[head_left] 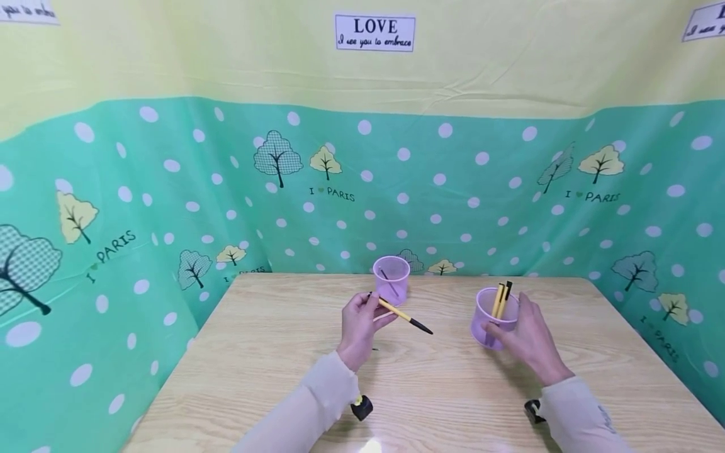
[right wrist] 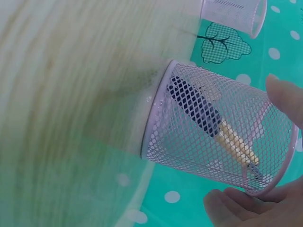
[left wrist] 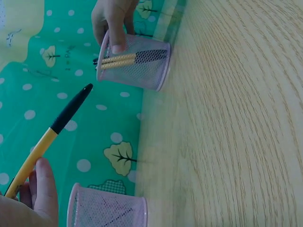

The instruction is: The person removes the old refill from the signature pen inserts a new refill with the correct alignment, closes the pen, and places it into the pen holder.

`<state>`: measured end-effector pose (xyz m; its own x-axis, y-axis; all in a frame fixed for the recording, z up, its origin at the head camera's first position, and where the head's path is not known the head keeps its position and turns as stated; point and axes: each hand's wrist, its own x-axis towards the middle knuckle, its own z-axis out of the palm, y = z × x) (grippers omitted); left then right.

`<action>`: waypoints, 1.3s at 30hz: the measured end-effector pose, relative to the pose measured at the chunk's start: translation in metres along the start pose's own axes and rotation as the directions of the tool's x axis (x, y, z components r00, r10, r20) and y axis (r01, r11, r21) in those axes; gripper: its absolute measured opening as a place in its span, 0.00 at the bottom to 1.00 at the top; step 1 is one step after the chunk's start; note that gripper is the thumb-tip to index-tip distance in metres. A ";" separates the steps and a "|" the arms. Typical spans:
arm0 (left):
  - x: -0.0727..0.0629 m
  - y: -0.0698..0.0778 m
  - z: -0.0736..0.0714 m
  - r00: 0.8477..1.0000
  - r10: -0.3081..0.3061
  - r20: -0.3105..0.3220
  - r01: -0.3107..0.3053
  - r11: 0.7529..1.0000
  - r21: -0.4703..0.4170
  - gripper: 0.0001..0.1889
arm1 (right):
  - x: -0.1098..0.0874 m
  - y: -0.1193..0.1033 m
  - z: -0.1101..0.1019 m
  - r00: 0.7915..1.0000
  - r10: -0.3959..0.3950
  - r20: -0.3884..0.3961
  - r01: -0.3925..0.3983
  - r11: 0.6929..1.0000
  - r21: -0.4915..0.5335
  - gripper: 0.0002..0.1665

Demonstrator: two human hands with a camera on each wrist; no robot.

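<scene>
My left hand (head_left: pixel 358 330) pinches a yellow ballpoint pen (head_left: pixel 398 312) between thumb and fingers, above the table. Its black end points right and slightly down in the head view. On the right, my right hand (head_left: pixel 535 343) grips a light purple mesh pen cup (head_left: pixel 480 328) near its rim, thumb on one side and fingers on the other. Two yellow-and-black pens (head_left: pixel 500 302) lean inside that cup, black grips at the bottom, as the mesh in the right wrist view (right wrist: pixel 194 106) shows. The cup stands upright on the table.
A second purple mesh cup (head_left: pixel 403 290) stands at the back of the wooden table (head_left: pixel 272 352), just beyond my left hand, with a thin dark stick inside. Behind the table hangs a green dotted cloth (head_left: pixel 317 226). Black wrist devices (head_left: pixel 362 408) sit under both sleeves.
</scene>
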<state>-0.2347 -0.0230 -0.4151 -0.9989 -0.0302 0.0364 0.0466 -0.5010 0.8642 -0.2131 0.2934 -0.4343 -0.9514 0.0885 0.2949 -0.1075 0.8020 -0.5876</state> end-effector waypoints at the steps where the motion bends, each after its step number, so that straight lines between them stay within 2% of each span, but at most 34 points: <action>1: 0.000 0.000 0.001 1.000 -0.002 -0.002 0.002 1.000 -0.004 0.06 | 0.000 0.000 0.000 1.000 0.007 0.008 -0.007 1.000 0.004 0.65; 7: 0.000 0.000 0.005 1.000 -0.010 0.009 0.010 1.000 0.007 0.07 | 0.000 0.002 0.002 0.999 0.035 0.037 -0.036 0.999 0.028 0.65; 15: -0.001 -0.001 0.011 1.000 -0.005 0.017 0.005 1.000 0.022 0.08 | 0.001 0.005 0.004 0.991 0.103 0.080 -0.111 0.987 0.111 0.74; 20: 0.000 -0.003 0.013 1.000 -0.005 0.000 0.005 1.000 0.029 0.07 | 0.001 0.007 0.005 0.992 0.108 0.072 -0.118 0.983 0.139 0.72; 29: 0.001 0.000 0.022 1.000 -0.014 0.007 0.013 1.000 0.011 0.10 | -0.002 0.008 0.007 0.992 0.105 0.069 -0.116 0.976 0.186 0.63; 39: 0.007 -0.001 0.035 1.000 0.011 0.012 -0.011 1.000 -0.021 0.07 | -0.002 0.006 0.006 0.982 0.149 0.114 -0.170 0.965 0.201 0.66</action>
<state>-0.2423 0.0078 -0.3982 -0.9983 -0.0249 0.0520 0.0574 -0.5184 0.8532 -0.2137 0.2949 -0.4430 -0.9834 0.1392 0.1161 -0.0001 0.6402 -0.7682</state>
